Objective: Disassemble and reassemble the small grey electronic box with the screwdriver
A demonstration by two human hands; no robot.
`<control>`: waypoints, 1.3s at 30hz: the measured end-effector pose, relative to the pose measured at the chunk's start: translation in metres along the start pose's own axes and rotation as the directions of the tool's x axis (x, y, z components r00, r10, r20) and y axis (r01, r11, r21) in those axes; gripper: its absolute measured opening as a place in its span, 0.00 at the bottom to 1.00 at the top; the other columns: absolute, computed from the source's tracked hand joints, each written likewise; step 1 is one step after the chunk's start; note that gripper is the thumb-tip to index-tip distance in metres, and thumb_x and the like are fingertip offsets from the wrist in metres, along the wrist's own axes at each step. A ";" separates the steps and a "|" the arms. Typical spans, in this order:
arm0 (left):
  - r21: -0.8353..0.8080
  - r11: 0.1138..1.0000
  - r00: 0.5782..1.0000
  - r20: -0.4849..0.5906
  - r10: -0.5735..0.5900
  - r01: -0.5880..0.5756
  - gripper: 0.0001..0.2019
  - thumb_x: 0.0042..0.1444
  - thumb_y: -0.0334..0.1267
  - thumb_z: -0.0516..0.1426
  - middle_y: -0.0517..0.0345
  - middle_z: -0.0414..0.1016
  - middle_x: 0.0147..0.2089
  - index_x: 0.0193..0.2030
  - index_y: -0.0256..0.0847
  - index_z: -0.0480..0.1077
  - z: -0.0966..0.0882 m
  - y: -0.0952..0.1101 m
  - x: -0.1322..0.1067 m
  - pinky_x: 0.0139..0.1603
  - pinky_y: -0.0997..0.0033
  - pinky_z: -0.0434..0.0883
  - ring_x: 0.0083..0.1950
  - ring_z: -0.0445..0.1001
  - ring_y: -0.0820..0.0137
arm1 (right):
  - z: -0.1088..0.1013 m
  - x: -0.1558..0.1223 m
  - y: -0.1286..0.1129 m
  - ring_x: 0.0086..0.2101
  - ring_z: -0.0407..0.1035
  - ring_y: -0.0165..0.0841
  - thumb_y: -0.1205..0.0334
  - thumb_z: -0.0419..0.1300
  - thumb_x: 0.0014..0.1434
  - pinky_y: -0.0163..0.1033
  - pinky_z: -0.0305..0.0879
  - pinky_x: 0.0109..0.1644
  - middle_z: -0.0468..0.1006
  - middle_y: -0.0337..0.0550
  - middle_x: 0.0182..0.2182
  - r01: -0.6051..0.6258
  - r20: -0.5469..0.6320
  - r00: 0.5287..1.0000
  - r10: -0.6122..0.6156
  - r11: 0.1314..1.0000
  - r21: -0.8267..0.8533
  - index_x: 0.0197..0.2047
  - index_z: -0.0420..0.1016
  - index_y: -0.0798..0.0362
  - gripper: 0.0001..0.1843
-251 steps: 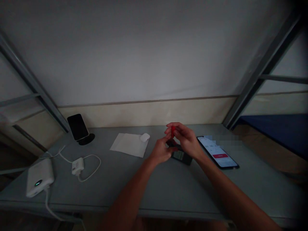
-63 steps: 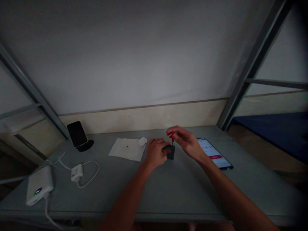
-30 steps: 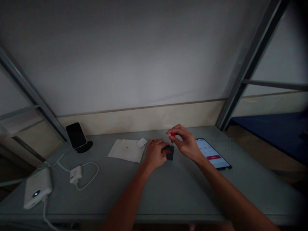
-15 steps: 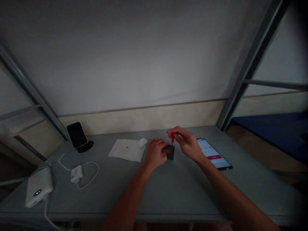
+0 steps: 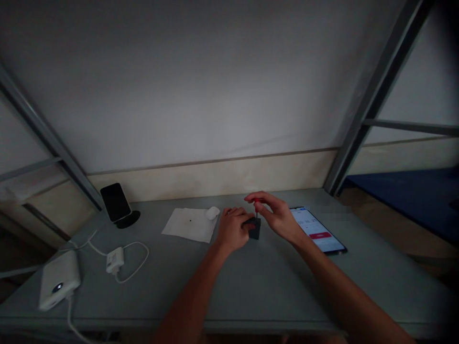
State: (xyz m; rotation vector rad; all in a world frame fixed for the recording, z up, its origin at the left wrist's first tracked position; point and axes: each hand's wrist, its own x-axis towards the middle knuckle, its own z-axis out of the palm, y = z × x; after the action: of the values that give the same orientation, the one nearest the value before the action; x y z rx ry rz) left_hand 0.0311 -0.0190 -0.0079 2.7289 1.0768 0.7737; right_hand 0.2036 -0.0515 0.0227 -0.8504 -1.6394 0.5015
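Note:
My left hand (image 5: 232, 231) rests on the grey table (image 5: 229, 282) with its fingers closed over a small black device (image 5: 254, 229), holding it down. My right hand (image 5: 274, 214) pinches a small red-handled screwdriver (image 5: 256, 204) upright, its tip down on the black device. Most of the device is hidden under my left fingers.
A lit phone (image 5: 317, 230) lies right of my hands. A white paper sheet (image 5: 188, 224) with a tiny dark speck and a small white object (image 5: 213, 212) lie to the left. Farther left are a dark phone on a stand (image 5: 115, 202), a white charger with cable (image 5: 115, 259) and a white power bank (image 5: 59, 285).
My hands moved from holding the device and screwdriver lifted above the table to pressing the device on the table. In the last second the right fingers shifted slightly on the screwdriver.

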 end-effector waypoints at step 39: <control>-0.089 0.996 0.999 -0.046 0.017 -0.021 0.15 0.62 0.33 0.59 0.55 0.76 0.45 0.54 0.52 0.77 0.005 -0.004 -0.003 0.54 0.60 0.64 0.50 0.72 0.64 | -0.004 -0.001 0.003 0.37 0.72 0.35 0.62 0.56 0.67 0.41 0.70 0.42 0.77 0.43 0.38 -0.022 -0.055 0.998 0.025 0.999 0.046 0.46 0.78 0.49 0.09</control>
State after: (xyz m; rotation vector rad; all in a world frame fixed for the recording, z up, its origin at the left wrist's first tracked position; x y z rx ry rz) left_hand 0.0292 -0.0176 -0.0151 2.6634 1.0002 0.8684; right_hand 0.2083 -0.0504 0.0209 -0.8435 -1.5635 0.5255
